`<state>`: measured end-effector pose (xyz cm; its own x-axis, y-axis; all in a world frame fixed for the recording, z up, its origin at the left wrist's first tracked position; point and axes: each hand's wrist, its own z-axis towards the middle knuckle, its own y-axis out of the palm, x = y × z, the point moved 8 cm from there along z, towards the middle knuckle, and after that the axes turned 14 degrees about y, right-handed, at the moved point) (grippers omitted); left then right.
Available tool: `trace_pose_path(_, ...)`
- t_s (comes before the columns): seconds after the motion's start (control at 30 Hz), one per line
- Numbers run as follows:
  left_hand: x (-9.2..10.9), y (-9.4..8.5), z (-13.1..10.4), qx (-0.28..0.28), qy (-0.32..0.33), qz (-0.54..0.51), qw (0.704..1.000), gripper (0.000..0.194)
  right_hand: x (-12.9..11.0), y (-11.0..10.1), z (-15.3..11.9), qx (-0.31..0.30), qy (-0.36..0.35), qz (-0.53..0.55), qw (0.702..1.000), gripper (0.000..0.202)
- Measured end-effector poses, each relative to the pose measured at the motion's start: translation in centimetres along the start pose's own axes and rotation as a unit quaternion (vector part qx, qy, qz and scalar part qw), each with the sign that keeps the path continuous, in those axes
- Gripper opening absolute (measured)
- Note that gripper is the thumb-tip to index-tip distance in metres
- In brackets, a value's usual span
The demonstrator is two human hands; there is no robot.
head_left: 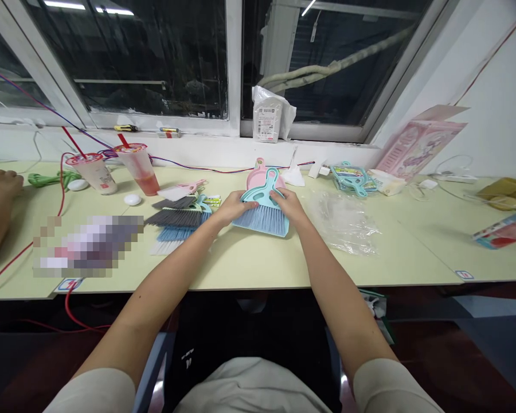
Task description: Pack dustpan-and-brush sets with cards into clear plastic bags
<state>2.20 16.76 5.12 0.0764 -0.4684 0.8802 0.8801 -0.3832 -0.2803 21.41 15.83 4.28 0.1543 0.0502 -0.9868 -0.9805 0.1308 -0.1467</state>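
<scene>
In the grip: blue brush, laid over a matching dustpan, handle pointing away from the body, bristles toward it.
Left hand: closed on the left edge of the set, thumb on top.
Right hand: closed on the right edge, likely to keep brush and pan lined up.
Just beyond the grip: pink dustpan, partly hidden by the blue set.
Left of the grip: pile of brushes, grey, blue and white bristles overlapping, probably laid there for easy reach.
Right of the grip: clear plastic bags, spread flat, perhaps for easy picking up.
Farther right, beyond the bags: second blue set, with a green-and-yellow card, wording too small to read; near it, pink printed box, brand not legible.
Beyond the grip, on the sill: white packet, with a printed label and barcode, text unreadable.
Far left of the grip: two drink cups with red straws, likely set aside from the brushes on the table.
</scene>
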Motion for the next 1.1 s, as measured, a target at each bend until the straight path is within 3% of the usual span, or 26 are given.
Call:
trace_pose_path(0.17, -1.0, -0.9, 0.1, 0.062, -0.009, 0.007, 0.998, 0.05, 1.6, 1.0, -0.1, -0.096, 0.095, 0.101, 0.986, 0.055)
trace_pose_path(0.4, -1.8, -1.0, 0.2, 0.051, -0.019, -0.006, 0.998, 0.052, 1.3, 1.3, -0.4, -0.058, 0.076, 0.089, 0.991, 0.055)
trace_pose_path(0.63, -2.0, -1.0, 0.1, 0.035, -0.041, 0.038, 0.998, 0.047, 1.9, 1.8, -0.9, -0.087, 0.137, 0.103, 0.981, 0.052)
trace_pose_path(0.8, -1.9, -2.7, -0.1, 0.055, -0.064, 0.241, 0.967, 0.039, 3.2, 2.1, -0.7, -0.069, 0.18, 0.085, 0.978, 0.033)
trace_pose_path(0.9, -1.7, -2.8, 0.0, 0.031, -0.031, 0.318, 0.947, 0.031, 3.7, 2.5, -1.1, -0.072, 0.211, -0.022, 0.974, 0.028)
trace_pose_path(0.97, -1.7, -2.3, 0.1, -0.002, -0.006, 0.327, 0.945, 0.031, 2.9, 1.8, -1.3, -0.023, 0.179, -0.129, 0.975, 0.043)
trace_pose_path(1.1, -2.0, -0.8, 0.1, -0.053, 0.04, 0.306, 0.95, 0.038, -0.7, -1.3, -2.4, 0.203, 0.041, -0.264, 0.942, 0.052)
